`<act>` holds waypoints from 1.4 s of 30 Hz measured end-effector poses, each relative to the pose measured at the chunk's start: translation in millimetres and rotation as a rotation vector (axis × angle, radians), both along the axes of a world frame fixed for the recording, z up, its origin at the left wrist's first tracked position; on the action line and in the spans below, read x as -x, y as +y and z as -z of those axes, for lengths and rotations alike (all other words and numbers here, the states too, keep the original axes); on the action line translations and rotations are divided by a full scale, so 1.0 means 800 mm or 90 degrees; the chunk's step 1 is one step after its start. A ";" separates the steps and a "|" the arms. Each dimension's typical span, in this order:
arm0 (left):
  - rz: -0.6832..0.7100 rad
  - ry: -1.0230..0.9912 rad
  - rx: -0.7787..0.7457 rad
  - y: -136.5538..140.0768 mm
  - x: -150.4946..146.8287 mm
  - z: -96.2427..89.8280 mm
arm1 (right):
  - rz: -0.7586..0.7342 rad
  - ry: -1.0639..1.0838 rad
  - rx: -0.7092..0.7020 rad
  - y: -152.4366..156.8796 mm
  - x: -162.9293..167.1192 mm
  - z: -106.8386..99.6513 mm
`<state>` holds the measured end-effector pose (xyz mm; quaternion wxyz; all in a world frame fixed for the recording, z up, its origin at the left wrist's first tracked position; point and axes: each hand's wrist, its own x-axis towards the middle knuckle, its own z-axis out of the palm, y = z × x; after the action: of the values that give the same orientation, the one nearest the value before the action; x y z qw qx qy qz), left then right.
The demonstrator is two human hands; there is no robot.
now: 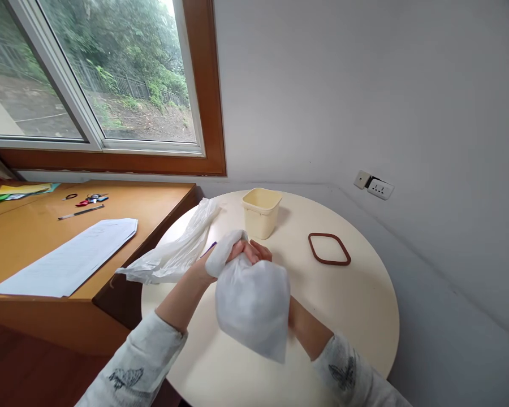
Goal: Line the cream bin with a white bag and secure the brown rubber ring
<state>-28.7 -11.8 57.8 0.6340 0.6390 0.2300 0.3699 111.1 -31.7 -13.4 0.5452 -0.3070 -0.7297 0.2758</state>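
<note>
Above the near half of the round table, both my hands hold a thin, soft white plastic bag. Part of it wraps around my left hand, whose fingers are bent and closed on it. My right hand is mostly hidden behind the hanging part; a few curled fingertips show at the top edge, close to my left fingers. Just beyond the hands stands a cream square plastic container without a lid. A crumpled translucent plastic bag lies to the left of my left wrist.
A brown rounded-square ring lies at the right on the cream round table. The wooden desk on the left bears papers, a pen and keys. A wall with a socket and a window stand behind.
</note>
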 end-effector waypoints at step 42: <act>-0.286 -0.030 0.062 0.018 -0.057 0.088 | 0.352 0.086 0.121 0.040 -0.081 -0.022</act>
<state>17.3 2.6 -12.5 0.5708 0.5315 0.3691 0.5055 175.9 0.2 3.9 0.6156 -0.5249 -0.5515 0.2037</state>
